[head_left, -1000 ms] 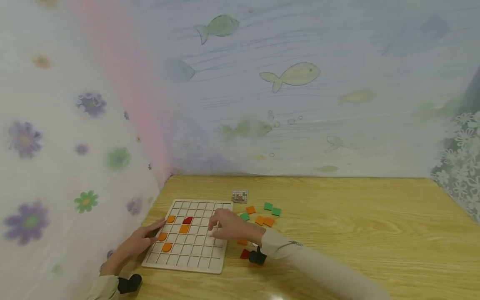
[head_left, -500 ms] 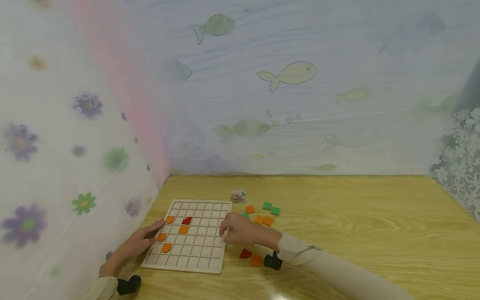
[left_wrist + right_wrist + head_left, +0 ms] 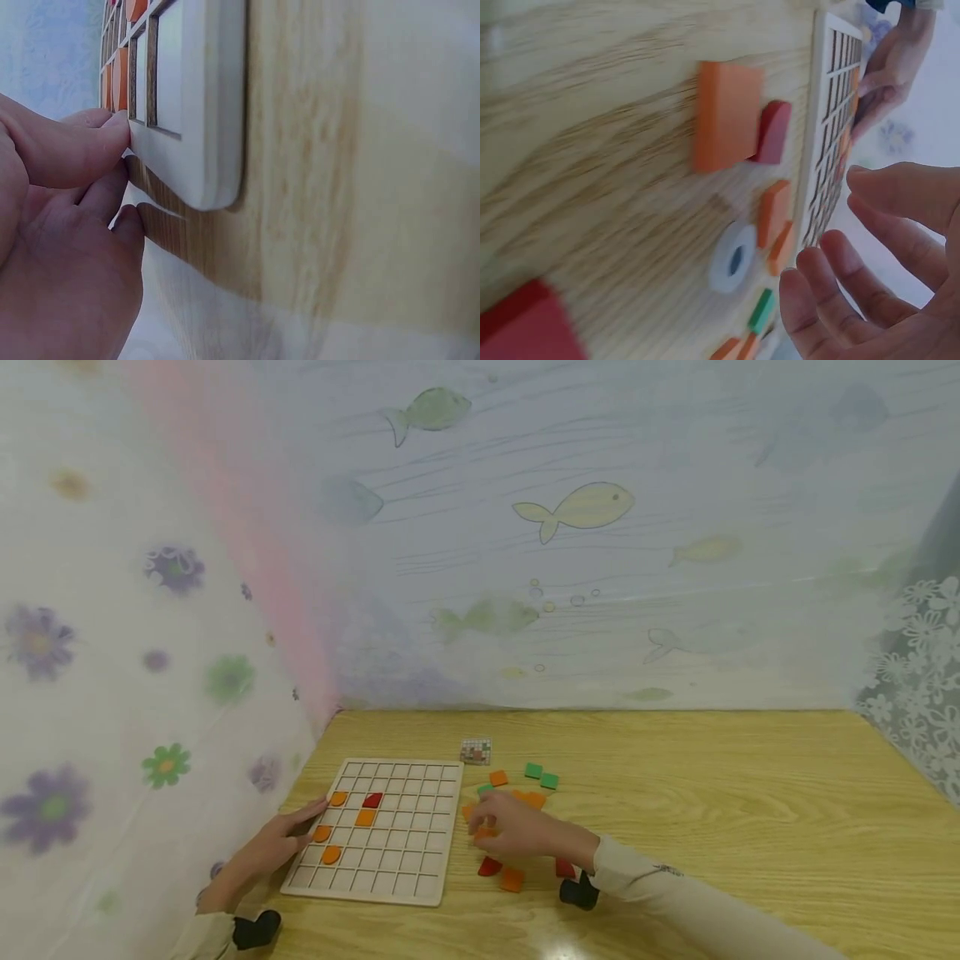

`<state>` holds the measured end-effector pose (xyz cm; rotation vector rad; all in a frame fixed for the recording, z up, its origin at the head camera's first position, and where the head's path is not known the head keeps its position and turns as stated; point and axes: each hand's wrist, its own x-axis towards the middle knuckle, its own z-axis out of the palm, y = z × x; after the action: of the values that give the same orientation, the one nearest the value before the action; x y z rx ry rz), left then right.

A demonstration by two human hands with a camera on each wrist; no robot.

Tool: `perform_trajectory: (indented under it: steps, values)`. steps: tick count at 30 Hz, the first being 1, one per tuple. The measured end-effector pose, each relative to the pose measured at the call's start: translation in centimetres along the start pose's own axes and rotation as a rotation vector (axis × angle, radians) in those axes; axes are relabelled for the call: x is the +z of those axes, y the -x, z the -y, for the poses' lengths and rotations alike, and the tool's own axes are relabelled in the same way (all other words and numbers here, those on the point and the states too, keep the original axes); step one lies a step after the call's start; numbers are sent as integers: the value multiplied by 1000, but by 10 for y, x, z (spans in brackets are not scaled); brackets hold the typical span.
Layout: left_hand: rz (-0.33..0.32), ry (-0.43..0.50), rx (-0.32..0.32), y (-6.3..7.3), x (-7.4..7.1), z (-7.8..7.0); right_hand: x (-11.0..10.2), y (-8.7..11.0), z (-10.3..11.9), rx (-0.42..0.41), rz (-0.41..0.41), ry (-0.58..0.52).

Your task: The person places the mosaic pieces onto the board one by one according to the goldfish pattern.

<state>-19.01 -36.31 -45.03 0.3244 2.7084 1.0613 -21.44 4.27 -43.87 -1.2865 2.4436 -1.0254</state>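
At the left edge of a pale gridded board rests my left hand; its thumb touches the rim in the left wrist view. Three orange round tiles, a red curved-edge tile and an orange square tile lie in the board's cells. My right hand is just right of the board, over the loose tiles, fingers loosely bent and holding nothing in the right wrist view. Near it lie a red tile, an orange square and a white ring-shaped piece.
Green tiles and more orange tiles lie beyond my right hand. A small card with a coloured grid lies behind the board. Another red tile is by my right wrist. Painted walls border the wooden table.
My right hand has moved right, from above the board to the loose tiles, uncovering the board's right side. My left hand stays at the board's left edge.
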Motion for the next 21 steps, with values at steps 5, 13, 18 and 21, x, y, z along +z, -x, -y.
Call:
perform_trajectory:
  steps: [5,13,18,21]
  values:
    - [-12,-31,2,-1,0,0,-2,10,-9,-2,-15,-14]
    - [-4,15,-1,0,1,-2,-7,28,-16,11,9,-25]
    - [4,24,-7,0,0,-2,-7,34,-18,-15,12,-12]
    - [14,63,-30,0,0,-1,-7,37,-20,-20,14,-16]
